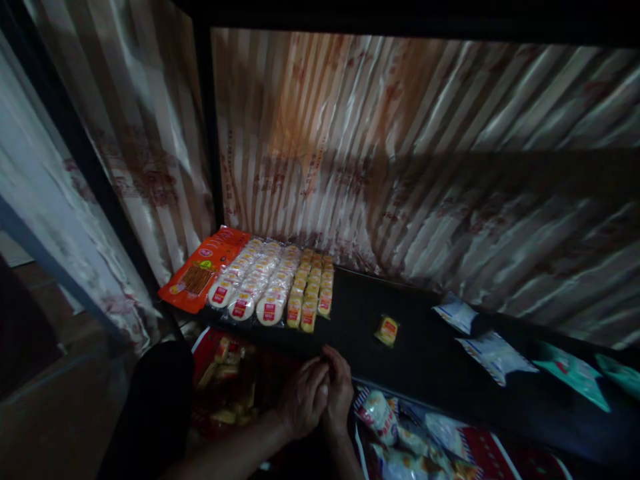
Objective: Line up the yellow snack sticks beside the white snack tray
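My left hand [306,397] and my right hand [340,390] are pressed together at the front edge of the dark shelf [360,347]. Their fingers are closed against each other; anything between them is hidden. Beyond them stand rows of small yellow-wrapped snack packs [309,308], with rows of round white rice crackers [270,307] to their left. At the left end lies an orange snack bag [204,270]. One yellow-wrapped snack [387,331] sits by itself to the right of the rows.
Below the shelf edge, an open bag of yellow snacks [227,380] is at left, and a bag of white-wrapped snacks [383,420] at right. Further right lie white-blue packets [497,357] and green packets [573,373]. A black post [207,127] and striped curtain [400,133] stand behind.
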